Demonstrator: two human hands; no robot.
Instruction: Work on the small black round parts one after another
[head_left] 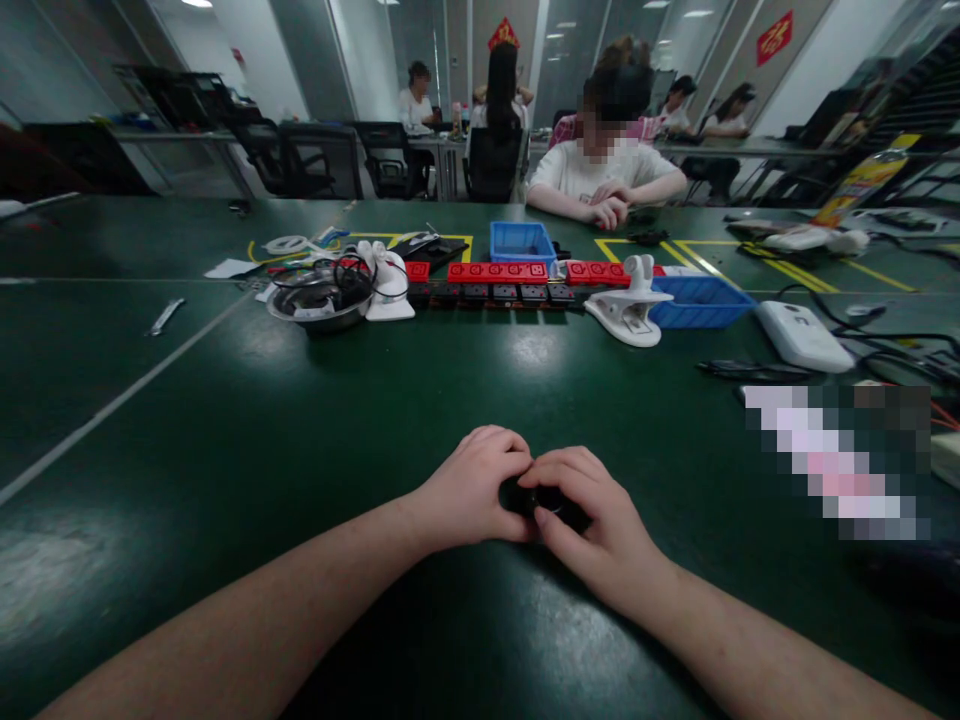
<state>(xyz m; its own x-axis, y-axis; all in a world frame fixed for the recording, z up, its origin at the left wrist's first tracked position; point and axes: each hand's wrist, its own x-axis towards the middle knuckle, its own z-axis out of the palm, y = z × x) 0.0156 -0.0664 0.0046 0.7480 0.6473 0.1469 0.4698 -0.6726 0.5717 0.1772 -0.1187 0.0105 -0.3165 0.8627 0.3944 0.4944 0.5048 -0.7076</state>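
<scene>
A small black object (564, 507) with a smooth, shiny surface lies low over the green tabletop, mostly covered by my fingers; its kind cannot be made out. My left hand (477, 487) curls round its left end, thumb in front and fingers behind. From the other side my right hand (604, 512) grips it, with the thumb and index finger close together near its middle. The fingertips of both hands meet at the object.
Across the green table (360, 430) stand a metal bowl (319, 318) of cables, red power strips (497, 272), white clip stands (626, 310) and blue bins (701, 303). A wrench (165, 317) lies left, a white box (802, 335) right. Opposite sits a person (607, 175).
</scene>
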